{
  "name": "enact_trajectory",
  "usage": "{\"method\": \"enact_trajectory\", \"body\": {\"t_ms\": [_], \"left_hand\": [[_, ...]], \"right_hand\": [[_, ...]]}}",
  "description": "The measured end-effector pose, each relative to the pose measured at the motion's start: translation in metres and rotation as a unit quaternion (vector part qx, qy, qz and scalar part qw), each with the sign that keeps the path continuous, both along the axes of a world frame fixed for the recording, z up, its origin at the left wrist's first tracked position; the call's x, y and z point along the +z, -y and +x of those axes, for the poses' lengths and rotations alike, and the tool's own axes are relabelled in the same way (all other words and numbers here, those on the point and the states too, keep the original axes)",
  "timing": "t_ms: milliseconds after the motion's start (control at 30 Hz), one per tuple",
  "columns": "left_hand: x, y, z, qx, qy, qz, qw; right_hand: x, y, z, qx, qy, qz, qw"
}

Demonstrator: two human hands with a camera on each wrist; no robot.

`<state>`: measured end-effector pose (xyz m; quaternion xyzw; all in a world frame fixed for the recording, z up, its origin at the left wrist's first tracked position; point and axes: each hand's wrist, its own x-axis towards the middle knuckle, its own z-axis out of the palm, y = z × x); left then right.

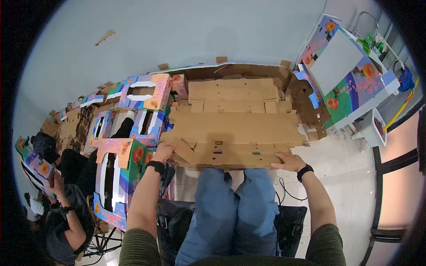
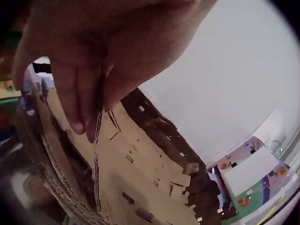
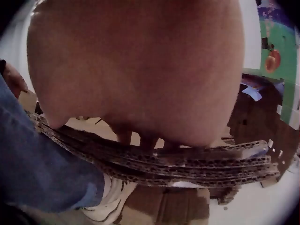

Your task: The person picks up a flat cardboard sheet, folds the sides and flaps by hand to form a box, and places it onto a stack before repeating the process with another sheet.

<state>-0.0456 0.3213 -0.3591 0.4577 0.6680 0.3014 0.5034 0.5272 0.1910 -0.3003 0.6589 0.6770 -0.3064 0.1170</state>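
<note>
A stack of flat brown die-cut cardboard sheets (image 1: pixel 235 126) lies in front of my knees. My left hand (image 1: pixel 165 152) pinches the top sheet at its near left corner, where a flap (image 1: pixel 185 151) is folded up. In the left wrist view, the sheet's corrugated edge (image 2: pixel 97 168) runs up between the thumb and the fingers (image 2: pixel 84 108). At the near right corner, my right hand (image 1: pixel 289 162) grips the sheet's front edge. The right wrist view has that hand (image 3: pixel 140 70) over several layered cardboard edges (image 3: pixel 187 164), its fingertips partly hidden behind them.
Printed fruit cartons (image 1: pixel 146 91) stand stacked at the left, beside another person (image 1: pixel 66 221) holding a carton piece. A large printed carton (image 1: pixel 341 73) leans at the back right. A white bin (image 1: pixel 372 129) stands at right; a black cable (image 1: pixel 290 193) lies on the floor.
</note>
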Motion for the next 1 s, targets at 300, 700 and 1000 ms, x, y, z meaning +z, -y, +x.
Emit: {"method": "enact_trajectory", "body": {"t_ms": [300, 700, 1000], "left_hand": [[-0.036, 0.032, -0.01, -0.187, -0.487, -0.02, 0.853], [-0.018, 0.05, 0.041, -0.451, -0.304, -0.159, 0.824], [0.166, 0.053, 0.026, -0.411, -0.18, 0.095, 0.889]], "right_hand": [[-0.006, 0.011, 0.002, 0.078, 0.05, 0.046, 0.995], [-0.041, 0.021, 0.006, 0.041, 0.019, 0.076, 0.996], [0.007, 0.01, 0.009, 0.103, -0.037, 0.172, 0.979]]}}
